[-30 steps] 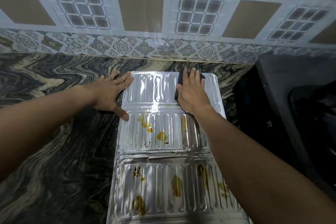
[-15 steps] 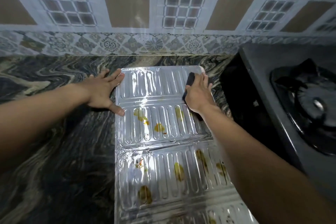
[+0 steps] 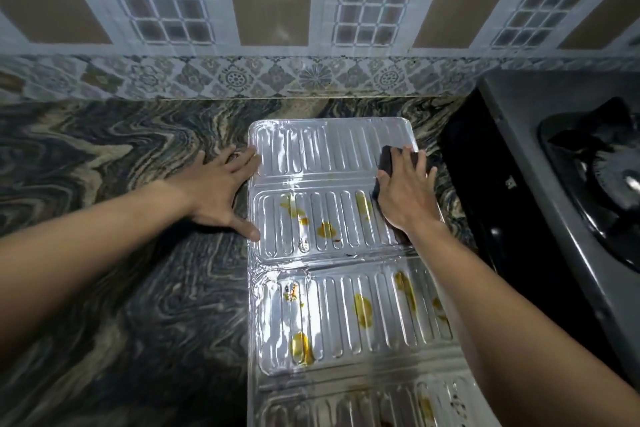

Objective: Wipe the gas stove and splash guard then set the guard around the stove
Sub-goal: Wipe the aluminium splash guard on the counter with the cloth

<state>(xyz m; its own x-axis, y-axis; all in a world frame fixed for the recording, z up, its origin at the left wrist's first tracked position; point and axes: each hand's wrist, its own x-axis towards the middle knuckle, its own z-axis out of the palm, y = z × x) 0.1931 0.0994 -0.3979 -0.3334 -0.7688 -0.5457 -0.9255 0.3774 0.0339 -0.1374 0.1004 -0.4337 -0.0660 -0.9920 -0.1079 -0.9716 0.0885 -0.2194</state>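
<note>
A shiny ribbed foil splash guard lies flat on the marbled counter, unfolded into several panels that run from the wall towards me. Yellow-brown grease spots mark the middle and near panels. My right hand presses a dark cloth against the right edge of the far panels. My left hand rests flat with fingers spread on the counter, its fingertips and thumb touching the guard's left edge. The black gas stove stands at the right, one burner showing.
A dark swirled stone counter stretches to the left of the guard. A patterned tiled wall rises right behind it. A dark gap separates the guard from the stove's side.
My right hand has slid the cloth from the middle of the far panel to its right edge. The view has shifted, so the stove burner now shows. My left hand has stayed put.
</note>
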